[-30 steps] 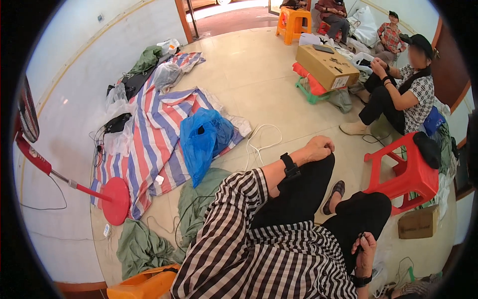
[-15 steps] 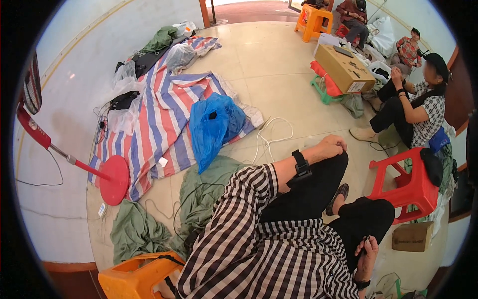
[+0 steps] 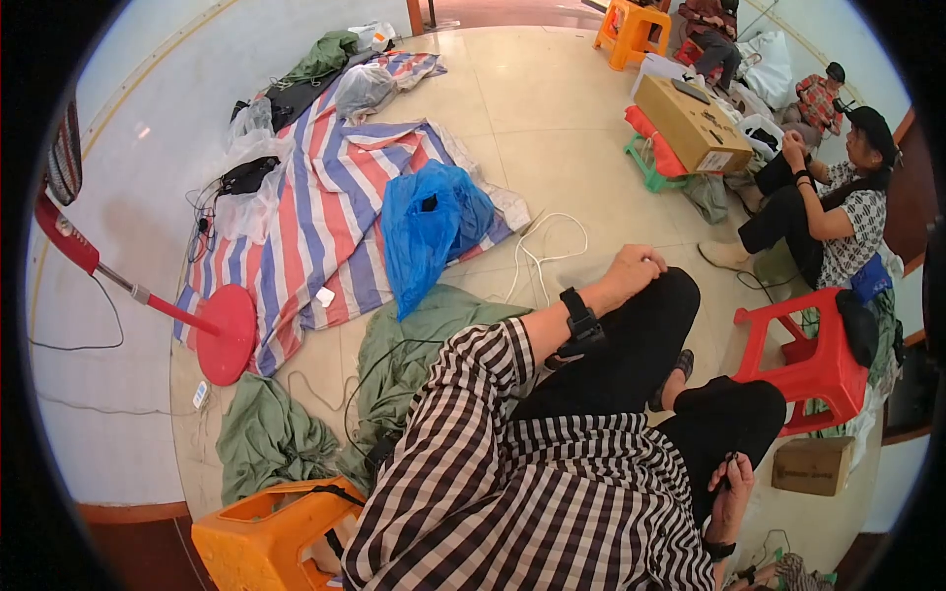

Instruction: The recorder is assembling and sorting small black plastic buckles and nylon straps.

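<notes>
My left hand [image 3: 634, 275] is by my raised left knee [image 3: 678, 292], fingers curled together. Whatever they may hold is hidden. A black band with a block on it [image 3: 581, 323] circles that wrist. Low by my right thigh, my right hand [image 3: 731, 492] pinches a small black piece [image 3: 729, 461] between thumb and fingers; its exact kind is too small to tell. A dark band [image 3: 719, 549] sits on the right wrist. Black trousers [image 3: 591, 389] cover both my legs, beneath a black-and-white checked shirt [image 3: 552, 492].
Striped sheeting [image 3: 315, 197] lies left with a blue plastic bag [image 3: 424, 236] on it. Green cloth [image 3: 271, 448], an orange stool [image 3: 256, 537] and a red stand base [image 3: 227, 335] are nearby. Right are a red stool [image 3: 803, 364], a carton [image 3: 813, 465] and a seated person [image 3: 828, 217].
The whole view has shifted slightly. My left hand has drawn back a little to the left from the knee's tip. My right hand still pinches the black piece.
</notes>
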`<action>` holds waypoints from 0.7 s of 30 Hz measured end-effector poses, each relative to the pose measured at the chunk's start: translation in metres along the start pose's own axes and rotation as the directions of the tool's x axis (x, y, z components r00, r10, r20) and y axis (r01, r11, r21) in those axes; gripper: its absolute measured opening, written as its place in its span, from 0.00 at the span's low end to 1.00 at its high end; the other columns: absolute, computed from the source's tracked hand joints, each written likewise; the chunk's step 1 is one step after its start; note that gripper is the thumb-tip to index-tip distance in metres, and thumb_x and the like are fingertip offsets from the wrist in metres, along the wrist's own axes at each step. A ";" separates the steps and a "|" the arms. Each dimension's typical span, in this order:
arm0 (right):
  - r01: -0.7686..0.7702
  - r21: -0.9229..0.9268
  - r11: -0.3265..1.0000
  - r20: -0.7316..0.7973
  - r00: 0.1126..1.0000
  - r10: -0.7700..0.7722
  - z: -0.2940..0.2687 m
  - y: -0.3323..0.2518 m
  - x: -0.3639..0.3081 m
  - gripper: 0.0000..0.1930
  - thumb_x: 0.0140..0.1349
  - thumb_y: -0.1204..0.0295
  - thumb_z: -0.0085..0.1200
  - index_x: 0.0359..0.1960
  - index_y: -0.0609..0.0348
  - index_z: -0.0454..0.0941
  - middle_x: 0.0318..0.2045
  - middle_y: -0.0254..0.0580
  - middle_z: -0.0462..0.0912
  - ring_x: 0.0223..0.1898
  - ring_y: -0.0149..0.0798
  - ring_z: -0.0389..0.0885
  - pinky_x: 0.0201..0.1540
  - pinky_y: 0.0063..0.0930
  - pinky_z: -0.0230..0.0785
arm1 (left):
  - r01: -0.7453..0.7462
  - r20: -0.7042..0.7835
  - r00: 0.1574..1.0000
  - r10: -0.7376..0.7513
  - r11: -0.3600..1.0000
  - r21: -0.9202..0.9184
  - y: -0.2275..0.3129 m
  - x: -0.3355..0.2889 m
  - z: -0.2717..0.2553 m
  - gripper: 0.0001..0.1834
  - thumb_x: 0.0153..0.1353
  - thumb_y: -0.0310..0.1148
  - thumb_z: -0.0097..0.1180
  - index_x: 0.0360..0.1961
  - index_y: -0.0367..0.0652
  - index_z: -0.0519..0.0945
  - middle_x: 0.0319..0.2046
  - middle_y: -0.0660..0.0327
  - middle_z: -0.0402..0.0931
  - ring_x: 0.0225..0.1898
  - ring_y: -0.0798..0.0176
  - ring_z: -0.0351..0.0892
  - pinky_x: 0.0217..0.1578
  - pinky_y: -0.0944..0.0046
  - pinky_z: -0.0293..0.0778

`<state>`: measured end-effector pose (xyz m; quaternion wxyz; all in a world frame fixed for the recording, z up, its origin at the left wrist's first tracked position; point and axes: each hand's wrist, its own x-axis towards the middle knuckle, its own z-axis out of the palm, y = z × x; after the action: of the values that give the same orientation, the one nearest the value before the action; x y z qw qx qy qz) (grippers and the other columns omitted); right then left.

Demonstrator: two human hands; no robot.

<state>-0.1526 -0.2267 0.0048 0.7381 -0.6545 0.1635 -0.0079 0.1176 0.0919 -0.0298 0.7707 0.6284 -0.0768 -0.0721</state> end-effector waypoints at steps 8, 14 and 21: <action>-0.014 0.002 1.000 -0.001 1.000 0.014 -0.004 0.003 0.000 0.06 0.61 0.73 0.48 0.37 0.60 0.68 0.20 0.35 0.70 0.18 0.29 0.69 0.17 0.19 0.63 | 0.019 -0.245 0.968 -0.053 0.990 -0.141 0.026 -0.007 -0.060 0.08 0.54 0.24 0.45 0.29 0.36 0.78 0.27 0.59 0.76 0.28 0.68 0.75 0.29 0.71 0.71; -0.003 0.008 1.000 0.018 1.000 0.003 -0.006 0.002 -0.001 0.06 0.61 0.70 0.50 0.35 0.57 0.70 0.20 0.32 0.69 0.18 0.26 0.68 0.17 0.17 0.62 | -0.036 -0.354 0.934 -0.041 0.978 -0.207 0.082 -0.034 -0.126 0.08 0.49 0.21 0.46 0.30 0.34 0.77 0.27 0.57 0.76 0.29 0.66 0.75 0.29 0.68 0.72; 0.021 -0.022 1.000 0.035 0.999 -0.020 -0.006 0.004 0.002 0.06 0.60 0.72 0.49 0.36 0.60 0.69 0.19 0.34 0.70 0.17 0.28 0.68 0.17 0.18 0.61 | -0.223 -0.415 0.885 0.212 0.975 0.022 0.195 -0.073 -0.225 0.09 0.49 0.21 0.47 0.33 0.31 0.76 0.29 0.54 0.77 0.29 0.65 0.74 0.30 0.69 0.70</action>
<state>-0.1534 -0.2328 0.0003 0.7334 -0.6643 0.1439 -0.0024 0.0963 0.3614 0.1143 0.7809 0.6064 0.0195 0.1487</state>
